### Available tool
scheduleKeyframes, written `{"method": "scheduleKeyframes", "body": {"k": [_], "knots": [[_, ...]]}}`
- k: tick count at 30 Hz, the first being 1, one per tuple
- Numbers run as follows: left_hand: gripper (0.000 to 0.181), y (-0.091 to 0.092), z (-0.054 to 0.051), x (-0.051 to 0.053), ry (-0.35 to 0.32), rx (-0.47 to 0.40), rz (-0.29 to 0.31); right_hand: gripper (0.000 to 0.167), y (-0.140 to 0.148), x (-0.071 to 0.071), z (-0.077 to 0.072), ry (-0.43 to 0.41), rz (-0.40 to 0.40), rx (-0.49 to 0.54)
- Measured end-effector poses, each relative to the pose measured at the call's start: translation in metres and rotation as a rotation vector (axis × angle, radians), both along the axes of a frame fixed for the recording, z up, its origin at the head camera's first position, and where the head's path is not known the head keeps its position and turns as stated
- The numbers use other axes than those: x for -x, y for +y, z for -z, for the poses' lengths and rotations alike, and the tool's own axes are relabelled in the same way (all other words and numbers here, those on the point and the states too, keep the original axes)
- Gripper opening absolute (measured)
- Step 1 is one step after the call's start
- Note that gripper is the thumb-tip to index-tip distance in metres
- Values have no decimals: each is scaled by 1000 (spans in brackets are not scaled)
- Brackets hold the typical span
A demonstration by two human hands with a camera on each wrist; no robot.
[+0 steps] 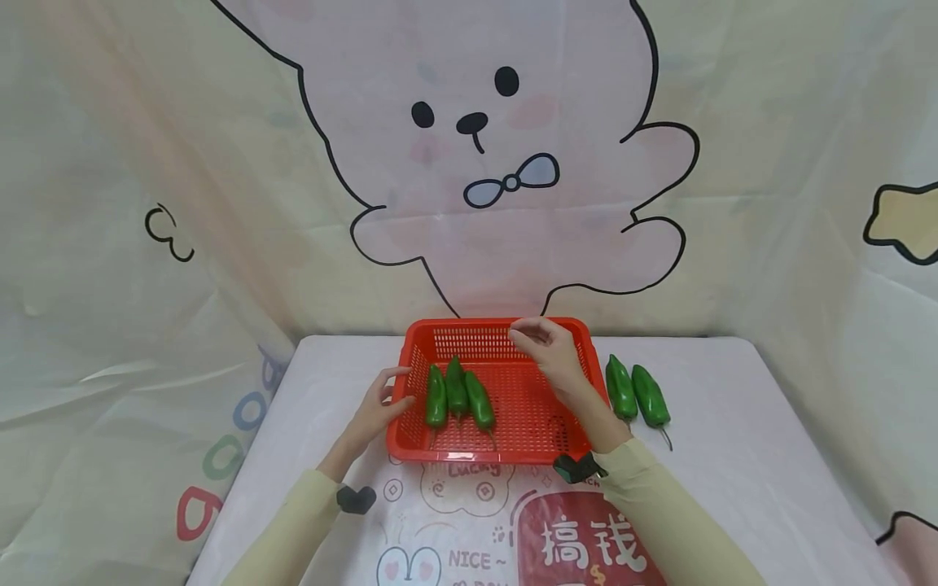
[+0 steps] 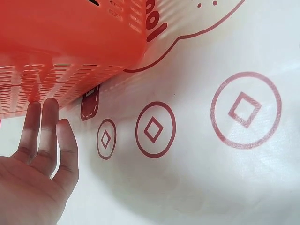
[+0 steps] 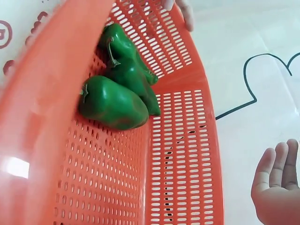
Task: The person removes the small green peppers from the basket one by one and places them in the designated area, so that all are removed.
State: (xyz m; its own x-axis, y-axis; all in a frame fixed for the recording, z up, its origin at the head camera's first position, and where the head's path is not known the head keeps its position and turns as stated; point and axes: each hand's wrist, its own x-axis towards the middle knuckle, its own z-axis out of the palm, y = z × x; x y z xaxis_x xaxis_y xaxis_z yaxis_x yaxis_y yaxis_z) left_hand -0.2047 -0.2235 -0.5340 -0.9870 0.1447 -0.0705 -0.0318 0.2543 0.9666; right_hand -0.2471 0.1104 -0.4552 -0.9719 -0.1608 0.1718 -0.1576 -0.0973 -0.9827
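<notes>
A red plastic basket [image 1: 513,443] with slotted walls stands at the table's far side. Inside it, toward the left, lie three green peppers [image 1: 456,391], side by side. My left hand [image 1: 374,411] holds the basket's left rim, some fingertips over it and others against the outer wall; in the left wrist view, three fingers [image 2: 49,133] touch that wall from outside. Over the basket's right part hovers my right hand [image 1: 554,358], its fingers loosely bent with nothing between them. Two more green peppers [image 1: 636,392] lie on the table just right of the basket.
A white table [image 1: 740,488] carries the basket, with printed drawings and a red patch [image 1: 586,541] at its near side. Behind it hangs a cloth [image 1: 469,236] printed with a cartoon bear. Similar cloth flanks the table on both sides.
</notes>
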Motion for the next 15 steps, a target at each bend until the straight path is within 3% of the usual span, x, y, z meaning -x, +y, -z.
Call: {"method": "scheduleKeyframes", "body": {"k": [8, 15], "knots": [[56, 0, -1, 0, -14, 6, -5, 34, -7, 14, 3, 8, -106, -108], [56, 0, -2, 0, -15, 1, 2, 44, -9, 33, 18, 28, -212, -214]]}}
